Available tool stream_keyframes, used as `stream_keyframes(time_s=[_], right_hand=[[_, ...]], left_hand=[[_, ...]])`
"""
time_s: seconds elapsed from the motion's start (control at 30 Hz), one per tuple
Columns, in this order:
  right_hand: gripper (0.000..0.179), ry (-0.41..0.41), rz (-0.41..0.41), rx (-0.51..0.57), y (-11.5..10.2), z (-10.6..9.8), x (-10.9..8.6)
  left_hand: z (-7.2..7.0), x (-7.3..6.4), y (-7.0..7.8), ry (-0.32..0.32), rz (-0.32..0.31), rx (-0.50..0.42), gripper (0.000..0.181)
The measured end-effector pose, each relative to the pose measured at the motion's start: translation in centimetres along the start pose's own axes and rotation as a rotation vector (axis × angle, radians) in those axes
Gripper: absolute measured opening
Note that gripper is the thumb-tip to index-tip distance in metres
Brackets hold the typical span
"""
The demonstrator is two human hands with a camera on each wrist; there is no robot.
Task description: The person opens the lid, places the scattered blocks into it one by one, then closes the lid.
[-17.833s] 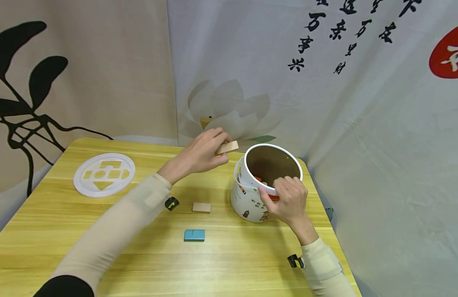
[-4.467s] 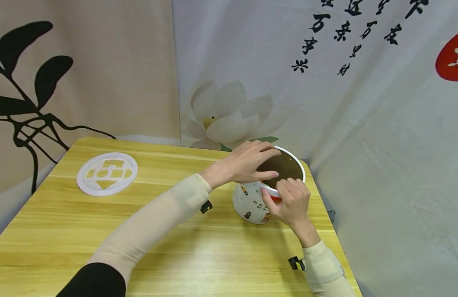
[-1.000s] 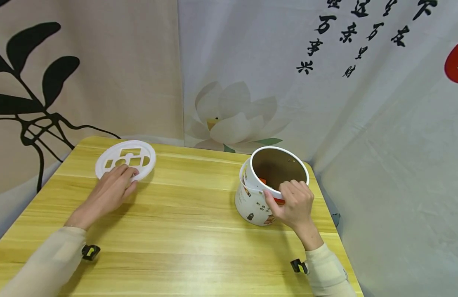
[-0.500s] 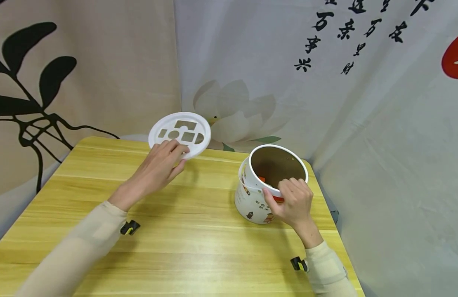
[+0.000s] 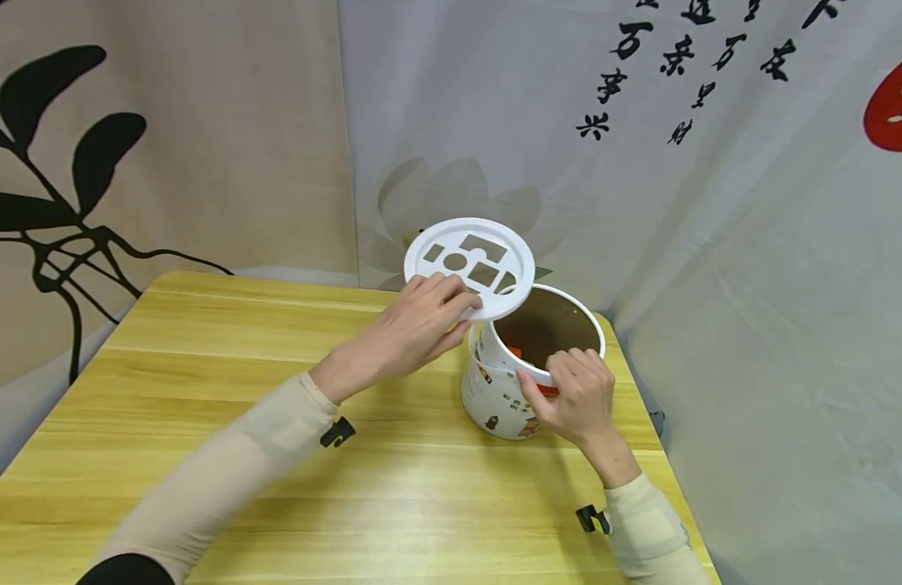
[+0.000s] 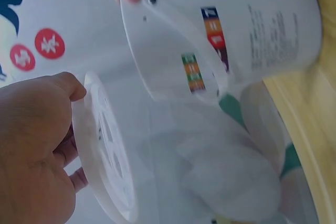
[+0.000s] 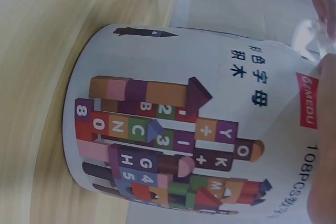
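Note:
My left hand (image 5: 414, 327) grips the near edge of a round white lid (image 5: 521, 272) with shaped cut-outs, thumb on one side and fingers on the other. The lid is raised and tilted, just left of and above the mouth of a white printed bucket (image 5: 495, 406). My right hand (image 5: 577, 400) grips the bucket's near rim, with the thumb outside and the other fingers over the edge. An orange-red block (image 5: 515, 352) shows inside the bucket; the rest of its contents is hidden. Printed toy blocks and "108PCS" cover the bucket's side (image 7: 173, 129) in the right wrist view.
The bucket stands near the right edge of a wooden table (image 5: 275, 504). A printed cloth (image 5: 275, 146) hangs behind the table, and another pale cloth (image 5: 773, 366) runs along its right side. The bucket's white handle (image 6: 184, 24) hangs against its outer wall.
The loose blocks seen earlier on the table are gone from it. My left hand has lifted the lid from the far left and carried it right to the bucket. The right hand keeps its grip.

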State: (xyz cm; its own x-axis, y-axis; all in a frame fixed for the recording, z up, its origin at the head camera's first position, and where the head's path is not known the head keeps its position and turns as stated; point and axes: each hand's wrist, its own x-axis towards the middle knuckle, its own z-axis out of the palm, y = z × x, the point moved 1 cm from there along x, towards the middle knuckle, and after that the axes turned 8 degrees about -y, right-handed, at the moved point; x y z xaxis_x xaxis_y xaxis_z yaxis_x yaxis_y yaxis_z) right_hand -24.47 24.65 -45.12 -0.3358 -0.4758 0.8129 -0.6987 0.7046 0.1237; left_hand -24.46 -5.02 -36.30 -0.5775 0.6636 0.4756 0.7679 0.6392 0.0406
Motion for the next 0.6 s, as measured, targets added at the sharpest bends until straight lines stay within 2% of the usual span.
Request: stream_keyframes(time_s=[0.1, 0.17, 0.3, 0.4, 0.6], right_hand=[[0.058, -0.038, -0.004, 0.047, 0.1, -0.7, 0.0], [0.054, -0.034, 0.006, 0.104, 0.2, -1.1, -0.1], [0.042, 0.065, 0.072, 0.188, 0.7, -2.1, -0.5], [0.041, 0.148, 0.145, 0.198, 1.2, -2.8, -0.7], [0.05, 0.191, 0.236, 0.225, 2.5, -4.0, -0.9]], left_hand=[[0.6, 1.2, 1.0, -0.025, 0.02, -0.01, 0.023], [1.0, 1.8, 1.6, -0.044, 0.028, -0.011, 0.023], [1.8, 2.7, 2.6, -0.071, 0.054, -0.011, 0.023], [2.3, 3.4, 3.3, -0.091, 0.074, -0.022, 0.024], [3.5, 4.7, 4.8, -0.118, 0.108, -0.034, 0.022]])
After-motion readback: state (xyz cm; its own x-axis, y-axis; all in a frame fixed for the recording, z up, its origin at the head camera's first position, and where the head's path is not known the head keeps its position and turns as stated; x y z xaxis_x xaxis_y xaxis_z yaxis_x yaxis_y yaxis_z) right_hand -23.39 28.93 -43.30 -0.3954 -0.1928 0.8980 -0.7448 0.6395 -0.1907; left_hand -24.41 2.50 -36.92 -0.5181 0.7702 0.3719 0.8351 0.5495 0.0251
